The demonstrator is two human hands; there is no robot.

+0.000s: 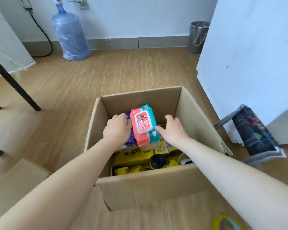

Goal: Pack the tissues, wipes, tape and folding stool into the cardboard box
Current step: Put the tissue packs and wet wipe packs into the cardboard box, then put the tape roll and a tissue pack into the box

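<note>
An open cardboard box (pixel 156 185) stands on the wooden floor in front of me. Inside it a red and teal wipes pack (pixel 144 125) lies on top, with a purple pack (pixel 130 138) to its left and yellow tissue packs (pixel 133 156) underneath. My left hand (pixel 117 128) presses against the left side of the wipes pack, over the purple pack. My right hand (pixel 173 130) touches the right side of the pack with spread fingers. A folded stool (pixel 252 131) with dark printed fabric leans at the right of the box. A yellow tape roll (pixel 226 222) lies at the bottom edge.
A box flap (pixel 19 183) lies flat at the lower left. A white cabinet (pixel 249 55) stands at the right, a bin (pixel 198 36) behind it. A blue water jug (pixel 70 34) stands by the far wall. Dark table legs (pixel 14 83) are at the left.
</note>
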